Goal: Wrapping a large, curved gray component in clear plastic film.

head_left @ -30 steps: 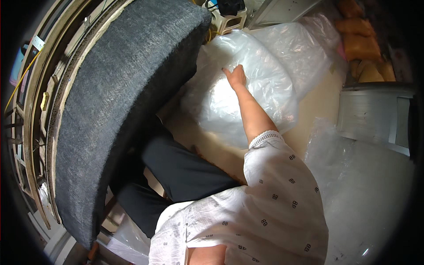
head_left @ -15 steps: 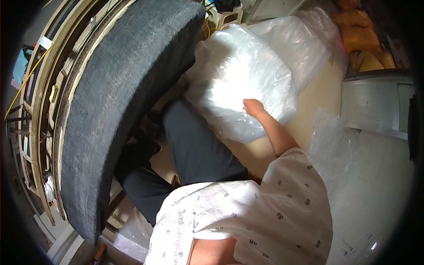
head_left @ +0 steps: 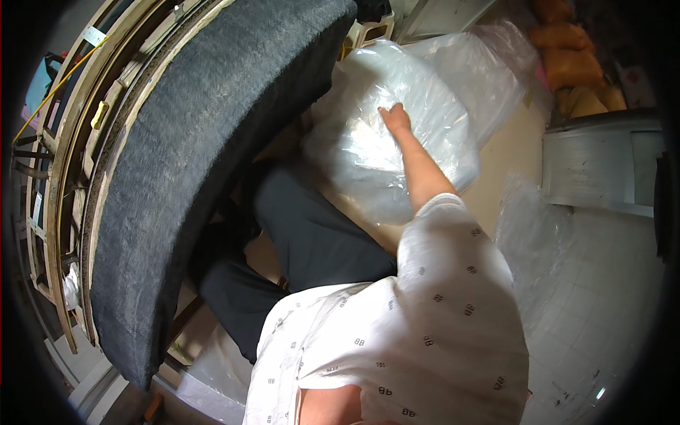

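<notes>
Clear plastic [head_left: 367, 152], roundish, long axis unclear

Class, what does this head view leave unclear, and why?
Head view:
Left hand: not visible; what hides it is unclear.
Bare right hand: too small to tell whether it grips the crumpled clear plastic film.
Stacked orange-brown bundles: upper end lost in the dark rim.

Dark grey, with lighter mottling, on the padded panel [head_left: 212, 142]. To the left of the panel, pale brown on the wooden frame [head_left: 59, 205] and bright yellow on the cord [head_left: 60, 83]. To the right of the panel: milky white, with silvery shine, on the plastic bag [head_left: 435, 127]; nearly black on the trousers [head_left: 312, 227]; white with small, repeated black figures on the shirt [head_left: 453, 290].
</notes>
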Motion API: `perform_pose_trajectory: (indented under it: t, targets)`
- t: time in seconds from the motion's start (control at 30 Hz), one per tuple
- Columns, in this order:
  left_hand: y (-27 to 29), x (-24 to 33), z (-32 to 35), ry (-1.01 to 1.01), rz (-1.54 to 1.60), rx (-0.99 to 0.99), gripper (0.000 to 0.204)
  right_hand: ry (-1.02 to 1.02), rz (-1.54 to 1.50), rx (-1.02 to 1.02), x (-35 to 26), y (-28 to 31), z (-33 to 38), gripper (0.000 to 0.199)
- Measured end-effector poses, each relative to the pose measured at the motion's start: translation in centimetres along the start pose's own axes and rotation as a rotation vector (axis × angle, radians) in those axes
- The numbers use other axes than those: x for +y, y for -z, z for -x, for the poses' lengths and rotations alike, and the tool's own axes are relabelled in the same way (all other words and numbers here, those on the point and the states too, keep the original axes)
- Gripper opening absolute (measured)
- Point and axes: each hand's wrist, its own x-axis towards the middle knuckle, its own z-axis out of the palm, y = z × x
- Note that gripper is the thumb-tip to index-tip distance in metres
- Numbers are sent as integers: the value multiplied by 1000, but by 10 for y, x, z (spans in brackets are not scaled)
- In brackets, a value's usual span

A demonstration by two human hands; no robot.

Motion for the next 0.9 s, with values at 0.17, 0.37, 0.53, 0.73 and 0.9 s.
perform_pose_trajectory:
  t: [0.17, 0.37, 0.53, 0.73, 0.9]
  targets:
    - [-39, 40, -27, -17, 118, 44, 27, -70, 305, -116, 25, -20, 20, 28]
    - [-35, 74, -33, -16, 187, 71, 27, -29, -884, 441, 9, 35, 20, 20]
    - [-11, 156, -62, -161, 286, 227, 25, 421, -942, -84, -65, 58, 83, 20]
    - [-46, 329, -139, -513, 630, -116, 51, 811, -700, -726, -139, 91, 188, 17]
    - [-56, 385, -166, -930, 496, -434, 56, 1048, -583, -1068, -218, 170, 235, 11]
